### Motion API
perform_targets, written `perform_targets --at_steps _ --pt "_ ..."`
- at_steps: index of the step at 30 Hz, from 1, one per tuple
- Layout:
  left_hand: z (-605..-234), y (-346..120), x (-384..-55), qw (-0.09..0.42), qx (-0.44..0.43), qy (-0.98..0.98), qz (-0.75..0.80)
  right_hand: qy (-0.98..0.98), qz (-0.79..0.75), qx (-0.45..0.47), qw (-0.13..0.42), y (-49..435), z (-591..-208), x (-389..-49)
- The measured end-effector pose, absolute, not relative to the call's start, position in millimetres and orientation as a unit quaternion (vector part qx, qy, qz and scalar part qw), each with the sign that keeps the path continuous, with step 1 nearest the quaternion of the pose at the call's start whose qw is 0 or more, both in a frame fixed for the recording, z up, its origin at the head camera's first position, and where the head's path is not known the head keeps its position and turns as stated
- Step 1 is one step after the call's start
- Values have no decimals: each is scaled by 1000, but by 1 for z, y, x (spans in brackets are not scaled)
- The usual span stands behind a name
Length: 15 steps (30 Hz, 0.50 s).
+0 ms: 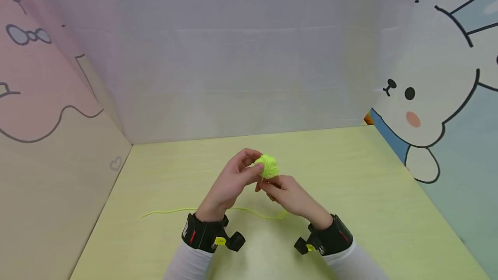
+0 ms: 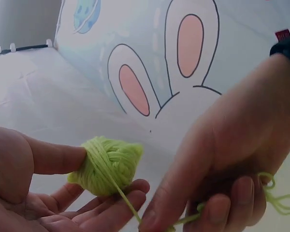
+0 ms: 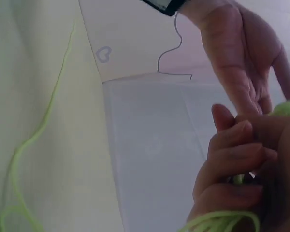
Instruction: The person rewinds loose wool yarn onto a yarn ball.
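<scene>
A small ball of neon yellow-green yarn [image 1: 268, 166] is held up over the table by my left hand [image 1: 232, 177], thumb on one side and fingers on the other. In the left wrist view the wound yarn ball [image 2: 108, 164] shows crossed strands. One taut strand runs from it down to my right hand [image 1: 292, 194], which pinches it between thumb and fingers just below the ball. Loops of loose yarn [image 3: 222, 221] hang out of the right hand's curled fingers in the right wrist view. There the ball is mostly hidden behind the right hand.
A loose yarn tail [image 1: 167, 211] lies across the pale yellow-green table [image 1: 350, 176], passing behind the left wrist. Both wrists wear black camera straps [image 1: 204, 232]. A whitish curtain [image 1: 241, 64] rises behind the table, with cartoon-printed panels at both sides.
</scene>
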<state>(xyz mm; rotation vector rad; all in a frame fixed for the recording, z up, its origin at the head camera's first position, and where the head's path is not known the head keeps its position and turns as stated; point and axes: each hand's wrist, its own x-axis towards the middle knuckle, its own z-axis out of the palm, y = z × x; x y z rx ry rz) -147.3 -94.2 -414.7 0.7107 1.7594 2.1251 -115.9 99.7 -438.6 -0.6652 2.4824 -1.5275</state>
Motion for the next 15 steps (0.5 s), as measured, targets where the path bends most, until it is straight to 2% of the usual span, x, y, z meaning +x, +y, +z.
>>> perform_targets --at_steps 3,5,11,15 --pt "-413 -95 -145 146 259 630 717 811 -532 -208 124 111 -442 -127" --pt "-413 -96 -145 143 270 649 697 810 -535 -196 136 119 -441 -133" --pt "-415 -102 -146 143 292 698 638 826 -522 -177 117 141 -422 -145" --pt "-419 -101 -148 148 278 720 619 835 -517 -169 89 143 -405 -145"
